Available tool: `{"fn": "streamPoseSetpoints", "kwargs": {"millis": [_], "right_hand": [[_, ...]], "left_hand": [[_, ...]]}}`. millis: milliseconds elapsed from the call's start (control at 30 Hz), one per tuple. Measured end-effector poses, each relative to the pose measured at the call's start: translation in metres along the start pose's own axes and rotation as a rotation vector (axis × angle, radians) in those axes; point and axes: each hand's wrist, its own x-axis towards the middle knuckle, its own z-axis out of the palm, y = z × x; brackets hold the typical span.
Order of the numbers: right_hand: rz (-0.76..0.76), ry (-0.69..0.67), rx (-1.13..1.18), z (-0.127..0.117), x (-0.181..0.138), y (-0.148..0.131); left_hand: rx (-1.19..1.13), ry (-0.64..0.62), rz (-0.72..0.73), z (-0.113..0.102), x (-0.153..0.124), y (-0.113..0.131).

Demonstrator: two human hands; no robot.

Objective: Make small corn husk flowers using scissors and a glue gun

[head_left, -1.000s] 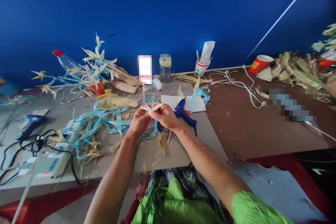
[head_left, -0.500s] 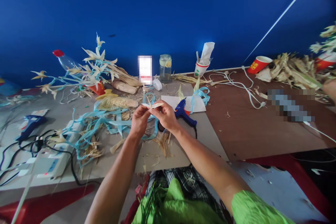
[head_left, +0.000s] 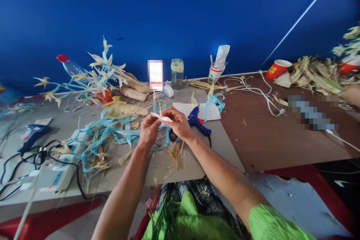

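Between my fingertips is a small pale flower of corn husk (head_left: 161,116) with pointed petals. My left hand (head_left: 149,128) pinches its left side, and my right hand (head_left: 179,123) pinches it from the right; the fingers partly cover its centre. Just right of my right hand lies a blue glue gun (head_left: 197,120) on the table. Light-blue ribbon (head_left: 123,131) spreads in loops to the left of my hands and beneath them. Dry husk scraps (head_left: 176,153) lie below my wrists.
A branch of husk flowers (head_left: 104,62) stands at the back left, near a clear bottle (head_left: 70,65). Behind my hands is a glass jar (head_left: 177,73). A power strip (head_left: 60,174) with cables and a second glue gun (head_left: 33,135) lie left. Another person's hand (head_left: 350,92) shows at far right.
The husk flower has turned and tilted between my fingers, its right petal now lower. Both hands stay in nearly the same place. The other person's hand at far right has shifted slightly.
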Motion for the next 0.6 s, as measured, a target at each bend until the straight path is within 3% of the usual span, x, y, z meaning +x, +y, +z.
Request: {"fn": "streamPoseSetpoints", "kwargs": {"millis": [333,600], "right_hand": [[0.124,0.019,0.198,0.006,-0.002,0.000],[0.239,-0.077,0.394,-0.005,0.004,-0.006]], "left_hand": [[0.026,0.020,0.026,0.000,0.000,-0.002],[0.018,-0.008,0.037,-0.002,0.000,-0.004]]}}
